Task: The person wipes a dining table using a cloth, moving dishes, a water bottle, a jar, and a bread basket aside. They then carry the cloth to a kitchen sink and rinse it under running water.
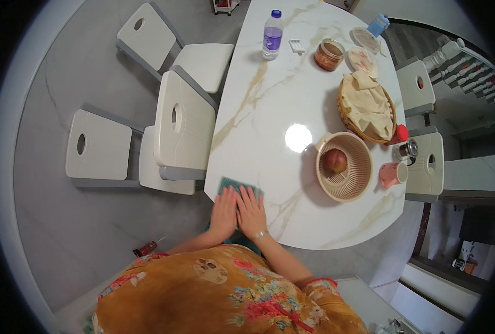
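Both of my hands lie side by side on a green cloth (pixel 240 183) at the near left corner of the white marble-patterned table (pixel 272 108). My left hand (pixel 224 215) rests palm down with its fingertips on the cloth. Beside it, my right hand (pixel 250 213) is also palm down on the cloth, fingers slightly spread, a bracelet or watch at the wrist. To the right of the hands stands a beige plastic colander (pixel 362 179) with a round red fruit (pixel 336 161) in it.
A pink mug (pixel 392 174), a glass pot (pixel 406 150), a red-lidded jar (pixel 399 134) and a cloth-covered wicker basket (pixel 345 115) stand along the right. Farther back are a jar of brown food (pixel 329 55) and a water bottle (pixel 272 37). White chairs (pixel 187 121) flank the left edge.
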### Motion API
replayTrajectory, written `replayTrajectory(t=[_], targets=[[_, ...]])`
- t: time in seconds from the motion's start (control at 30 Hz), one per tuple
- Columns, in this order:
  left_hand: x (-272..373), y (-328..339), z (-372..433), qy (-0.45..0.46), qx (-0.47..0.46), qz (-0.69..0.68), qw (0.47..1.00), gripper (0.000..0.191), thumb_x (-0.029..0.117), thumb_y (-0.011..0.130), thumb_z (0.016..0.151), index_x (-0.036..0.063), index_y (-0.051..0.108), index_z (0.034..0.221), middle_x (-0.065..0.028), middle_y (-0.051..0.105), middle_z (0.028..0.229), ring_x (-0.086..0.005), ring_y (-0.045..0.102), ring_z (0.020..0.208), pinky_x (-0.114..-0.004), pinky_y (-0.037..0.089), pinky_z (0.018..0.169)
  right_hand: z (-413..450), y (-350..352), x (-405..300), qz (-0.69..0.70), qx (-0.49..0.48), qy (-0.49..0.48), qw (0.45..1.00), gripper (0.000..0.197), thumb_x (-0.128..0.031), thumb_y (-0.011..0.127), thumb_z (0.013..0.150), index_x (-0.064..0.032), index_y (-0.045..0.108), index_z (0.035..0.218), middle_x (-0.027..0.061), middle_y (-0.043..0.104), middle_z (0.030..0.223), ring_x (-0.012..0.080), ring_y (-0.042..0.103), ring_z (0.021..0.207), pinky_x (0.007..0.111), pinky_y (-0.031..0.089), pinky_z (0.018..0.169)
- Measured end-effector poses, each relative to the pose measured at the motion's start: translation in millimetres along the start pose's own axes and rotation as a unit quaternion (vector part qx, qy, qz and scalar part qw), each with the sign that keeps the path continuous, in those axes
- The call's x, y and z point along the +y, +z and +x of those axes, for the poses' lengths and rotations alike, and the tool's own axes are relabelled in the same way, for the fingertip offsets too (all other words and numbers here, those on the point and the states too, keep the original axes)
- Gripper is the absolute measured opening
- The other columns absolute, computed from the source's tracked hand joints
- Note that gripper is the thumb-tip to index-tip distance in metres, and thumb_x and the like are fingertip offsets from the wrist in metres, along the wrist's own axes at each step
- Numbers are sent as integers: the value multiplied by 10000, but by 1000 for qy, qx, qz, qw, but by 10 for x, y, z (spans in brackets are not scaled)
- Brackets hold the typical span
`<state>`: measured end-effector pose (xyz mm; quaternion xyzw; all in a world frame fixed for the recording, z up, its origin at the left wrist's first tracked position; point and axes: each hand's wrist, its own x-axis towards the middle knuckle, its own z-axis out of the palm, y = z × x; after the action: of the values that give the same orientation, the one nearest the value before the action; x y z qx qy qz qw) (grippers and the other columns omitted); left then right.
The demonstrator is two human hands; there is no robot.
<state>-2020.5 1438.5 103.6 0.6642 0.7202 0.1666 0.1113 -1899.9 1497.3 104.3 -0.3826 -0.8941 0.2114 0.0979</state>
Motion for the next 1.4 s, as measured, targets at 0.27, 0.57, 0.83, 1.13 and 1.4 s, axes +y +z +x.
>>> replayTrajectory(t=[0.27,0.57,0.83,1.13,1.4], targets=[[766,402,584,106,11,-8,994,588,139,518,795,-21,382,1344,-170,346,1436,-303,312,1339,-428,218,1101,-338,-346,850,-47,60,72,994,549,-207,529,849,-66,391,1361,105,302,1472,298,258,1363,506,192,1097],[459,387,2089,156,27,-15,987,554,135,496,832,4,372,1356,-146,344,1440,-291,302,1344,-430,237,1095,1008,-451,1422,-42,146,142,978,548,-233,502,867,-98,357,1378,113,274,1477,315,222,1367,536,161,1103],[920,333,93,135,-54,-11,989,548,137,511,813,-25,407,1325,-171,339,1436,-318,296,1345,-465,205,1090,-858,-458,741,-3,23,88,996,559,-220,561,826,-94,412,1350,104,330,1455,304,284,1344,507,212,1089],[1927,679,560,166,-140,-226,950,603,192,584,803,-11,386,1335,-186,435,1352,-341,387,1273,-459,290,1054,-1634,-993,1498,-36,37,201,978,583,-193,559,828,-140,381,1380,95,328,1458,319,288,1344,509,216,1086],[2335,614,1396,-394,-162,-626,653,432,333,618,827,50,530,1142,-103,636,1013,-179,660,826,-289,505,701,-1636,-1212,1807,-39,8,128,991,556,-149,570,806,-83,416,1336,155,314,1445,363,273,1335,541,212,1076]])
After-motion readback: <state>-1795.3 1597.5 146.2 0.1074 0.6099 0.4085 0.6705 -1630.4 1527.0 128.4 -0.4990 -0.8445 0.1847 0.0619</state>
